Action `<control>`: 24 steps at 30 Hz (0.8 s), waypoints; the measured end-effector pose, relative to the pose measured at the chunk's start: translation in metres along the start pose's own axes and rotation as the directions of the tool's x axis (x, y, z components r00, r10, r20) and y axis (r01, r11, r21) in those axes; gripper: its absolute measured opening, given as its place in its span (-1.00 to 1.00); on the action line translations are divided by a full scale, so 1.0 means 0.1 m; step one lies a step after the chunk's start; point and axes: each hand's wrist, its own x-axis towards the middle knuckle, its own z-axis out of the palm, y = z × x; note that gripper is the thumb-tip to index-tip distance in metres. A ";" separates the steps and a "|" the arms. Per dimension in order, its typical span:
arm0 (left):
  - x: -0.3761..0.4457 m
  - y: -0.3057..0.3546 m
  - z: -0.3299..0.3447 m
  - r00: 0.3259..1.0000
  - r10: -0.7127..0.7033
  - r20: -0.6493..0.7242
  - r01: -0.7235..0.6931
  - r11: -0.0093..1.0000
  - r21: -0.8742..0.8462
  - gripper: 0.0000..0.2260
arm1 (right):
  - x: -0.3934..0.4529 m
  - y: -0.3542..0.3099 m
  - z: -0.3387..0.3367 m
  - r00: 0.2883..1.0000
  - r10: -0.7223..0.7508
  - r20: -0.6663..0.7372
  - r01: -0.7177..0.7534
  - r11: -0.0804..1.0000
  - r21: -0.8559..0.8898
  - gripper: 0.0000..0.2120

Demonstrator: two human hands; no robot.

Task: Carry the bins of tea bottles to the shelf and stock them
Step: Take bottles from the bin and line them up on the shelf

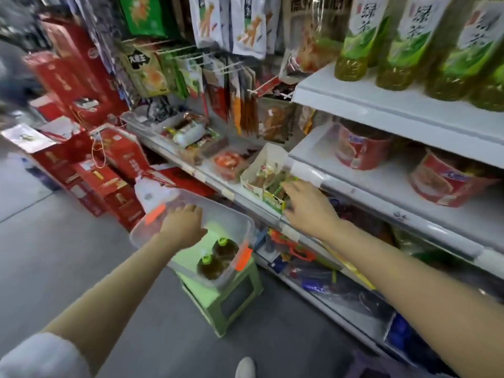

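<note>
A clear plastic bin [231, 214] with orange latches rests on a green stool [231, 298] in front of the shelves. Two tea bottles [218, 255] with green caps stand in its near corner. My left hand [185, 225] reaches down into the bin, its fingers hidden, and I cannot tell if it holds anything. My right hand [305, 205] hovers open and empty over the edge of a middle shelf, beside a snack box [270, 178]. Several green tea bottles [403, 47] stand in a row on the top shelf [381, 107] at the upper right.
Red cup noodle tubs [362, 148] sit on the shelf below the tea. Hanging snack packs fill the back wall. Red gift boxes [90, 159] are stacked on the floor at left. Toys lie on the lower shelf. Grey floor lies around the stool.
</note>
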 end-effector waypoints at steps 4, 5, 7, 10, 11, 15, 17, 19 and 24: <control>0.27 -0.17 0.99 0.938 0.026 0.345 -0.035 0.999 0.019 -0.60 | 0.49 -0.21 0.96 0.963 -0.084 0.257 0.073 0.996 0.049 -0.59; 0.33 -0.19 1.22 0.908 0.045 0.416 -0.060 0.998 0.023 -0.63 | 0.59 -0.27 1.20 0.937 -0.112 0.330 0.098 0.993 0.058 -0.65; 0.44 -0.19 1.57 0.851 0.069 0.521 -0.089 0.996 0.013 -0.65 | 0.76 -0.39 1.66 0.880 -0.142 0.454 0.116 0.990 0.086 -0.76; 0.58 -0.22 1.90 0.826 0.071 0.559 -0.068 0.997 -0.027 -0.57 | 0.93 -0.55 2.15 0.820 -0.115 0.561 0.089 0.993 0.073 -0.83; 0.63 -0.24 1.99 0.824 0.071 0.562 -0.049 0.997 -0.054 -0.52 | 0.98 -0.59 2.28 0.799 -0.113 0.590 0.092 0.994 0.066 -0.82; 0.89 -0.36 2.33 0.796 0.077 0.600 0.019 0.988 -0.152 -0.21 | 1.18 -0.72 2.76 0.759 -0.073 0.648 0.059 0.997 0.043 -0.66; 1.01 -0.36 2.45 0.795 0.108 0.597 -0.014 0.987 -0.160 -0.04 | 1.25 -0.75 2.97 0.750 -0.035 0.661 0.046 0.999 0.001 -0.44; 1.11 -0.34 2.52 0.798 0.143 0.585 -0.048 0.983 -0.175 0.05 | 1.30 -0.78 3.12 0.715 -0.019 0.699 0.059 0.998 -0.033 -0.19; 1.38 -0.57 2.53 0.769 0.293 0.569 -0.108 0.936 -0.336 -0.19 | 1.48 -0.95 3.36 0.673 0.025 0.740 -0.119 0.990 0.075 0.04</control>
